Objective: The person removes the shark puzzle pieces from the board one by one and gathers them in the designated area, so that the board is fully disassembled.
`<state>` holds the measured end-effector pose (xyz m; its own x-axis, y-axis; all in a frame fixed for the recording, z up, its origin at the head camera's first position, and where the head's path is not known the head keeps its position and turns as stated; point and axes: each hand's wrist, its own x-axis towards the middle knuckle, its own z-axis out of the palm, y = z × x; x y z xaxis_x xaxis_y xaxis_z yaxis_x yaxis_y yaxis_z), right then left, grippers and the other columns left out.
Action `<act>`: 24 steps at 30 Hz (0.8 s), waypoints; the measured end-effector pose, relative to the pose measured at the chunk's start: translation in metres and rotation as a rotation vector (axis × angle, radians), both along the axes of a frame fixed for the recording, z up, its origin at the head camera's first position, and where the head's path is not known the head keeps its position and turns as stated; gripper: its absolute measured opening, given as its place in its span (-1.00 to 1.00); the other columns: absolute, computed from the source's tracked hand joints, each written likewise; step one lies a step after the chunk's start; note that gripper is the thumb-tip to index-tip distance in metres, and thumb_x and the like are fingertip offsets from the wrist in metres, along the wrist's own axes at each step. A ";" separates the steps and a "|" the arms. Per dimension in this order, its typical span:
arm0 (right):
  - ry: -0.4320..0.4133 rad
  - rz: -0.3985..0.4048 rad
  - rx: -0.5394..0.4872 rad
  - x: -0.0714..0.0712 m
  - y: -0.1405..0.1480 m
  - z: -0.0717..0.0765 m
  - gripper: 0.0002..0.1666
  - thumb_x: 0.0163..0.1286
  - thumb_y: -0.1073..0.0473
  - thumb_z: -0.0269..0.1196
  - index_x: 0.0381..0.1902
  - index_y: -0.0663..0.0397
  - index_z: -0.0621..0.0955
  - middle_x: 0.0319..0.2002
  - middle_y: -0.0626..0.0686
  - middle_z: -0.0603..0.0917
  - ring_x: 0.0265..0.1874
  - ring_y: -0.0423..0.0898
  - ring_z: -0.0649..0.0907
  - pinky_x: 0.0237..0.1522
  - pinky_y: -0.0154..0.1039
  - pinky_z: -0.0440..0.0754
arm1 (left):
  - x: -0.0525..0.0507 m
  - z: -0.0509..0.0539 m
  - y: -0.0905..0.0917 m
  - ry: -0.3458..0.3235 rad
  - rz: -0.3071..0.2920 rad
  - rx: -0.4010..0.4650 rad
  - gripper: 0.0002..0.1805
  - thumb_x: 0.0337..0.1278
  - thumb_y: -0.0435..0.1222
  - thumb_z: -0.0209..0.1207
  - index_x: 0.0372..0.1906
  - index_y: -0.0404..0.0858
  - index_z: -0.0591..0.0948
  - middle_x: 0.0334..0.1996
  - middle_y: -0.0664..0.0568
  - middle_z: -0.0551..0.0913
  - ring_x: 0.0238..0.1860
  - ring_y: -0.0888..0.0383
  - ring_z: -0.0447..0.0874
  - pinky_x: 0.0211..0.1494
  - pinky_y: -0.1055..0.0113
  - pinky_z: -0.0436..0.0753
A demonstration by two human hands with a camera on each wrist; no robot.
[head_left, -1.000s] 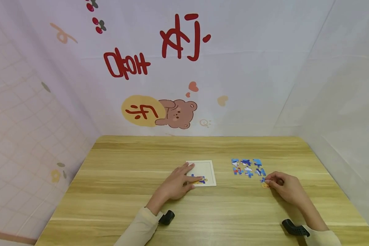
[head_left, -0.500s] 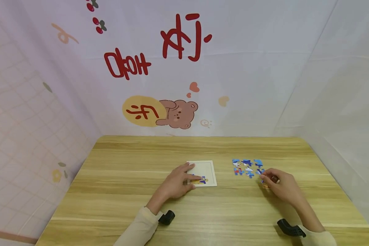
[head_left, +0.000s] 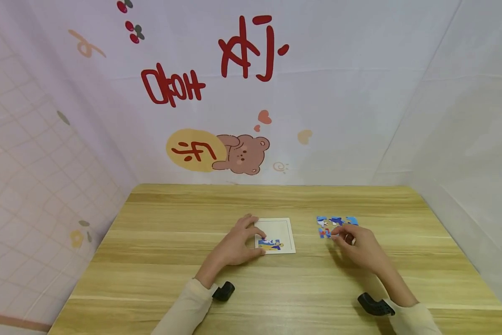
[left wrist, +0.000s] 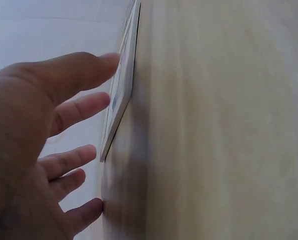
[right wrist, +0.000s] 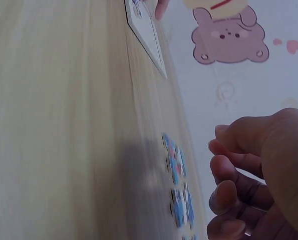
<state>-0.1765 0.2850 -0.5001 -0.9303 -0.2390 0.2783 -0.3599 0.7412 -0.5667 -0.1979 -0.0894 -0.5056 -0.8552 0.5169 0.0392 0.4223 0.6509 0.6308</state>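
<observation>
A pale puzzle board lies on the wooden table, with a few blue and yellow pieces joined in its near left corner. My left hand rests at the board's left side. Its thumb reaches the near edge, the index fingertip lies over the pieces, and the other fingers are spread apart. My right hand is over the loose jigsaw pieces, thumb and index fingertips close together. No piece shows between them in the right wrist view, but the pinch is partly hidden. The hand covers several loose pieces.
The wooden table extends around the board and pieces. Behind it hangs a white cloth printed with a bear and red characters. Black wrist cameras sit on both wrists.
My right hand has moved left from the near right end of the loose pieces to over their middle. My left index finger has drawn back, uncovering more of the joined pieces.
</observation>
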 end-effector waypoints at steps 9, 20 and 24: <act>-0.020 0.094 -0.037 -0.010 -0.037 -0.001 -0.95 0.39 0.24 0.37 -0.21 0.08 0.73 -0.50 -0.20 0.58 -0.54 -0.35 0.50 -0.50 -0.40 0.48 | 0.000 0.001 -0.003 -0.044 -0.033 -0.019 -0.68 0.23 -0.11 0.40 0.07 0.01 0.71 0.60 -0.07 0.21 0.61 -0.19 0.14 0.55 -0.21 0.29; -0.152 0.119 -0.077 -0.019 -0.077 -0.005 -0.92 0.40 0.22 0.37 -0.17 0.05 0.71 -0.43 -0.14 0.64 -0.47 -0.29 0.56 -0.42 -0.38 0.55 | 0.001 -0.001 -0.003 -0.056 -0.015 0.010 -0.75 0.24 -0.10 0.38 0.00 0.04 0.70 0.60 -0.04 0.21 0.61 -0.19 0.13 0.55 -0.25 0.27; -0.157 0.128 -0.108 -0.019 -0.091 -0.007 -0.88 0.34 0.24 0.41 -0.17 0.05 0.72 -0.40 -0.13 0.67 -0.42 -0.29 0.58 -0.36 -0.39 0.60 | 0.001 -0.001 -0.003 -0.056 -0.014 0.010 -0.75 0.24 -0.09 0.38 -0.01 0.04 0.71 0.59 -0.04 0.22 0.61 -0.19 0.13 0.54 -0.26 0.27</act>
<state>-0.1956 0.1942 -0.5071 -0.9283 -0.3341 0.1630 -0.3482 0.6274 -0.6965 -0.1965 -0.0922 -0.5064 -0.8488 0.5286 -0.0039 0.3950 0.6391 0.6600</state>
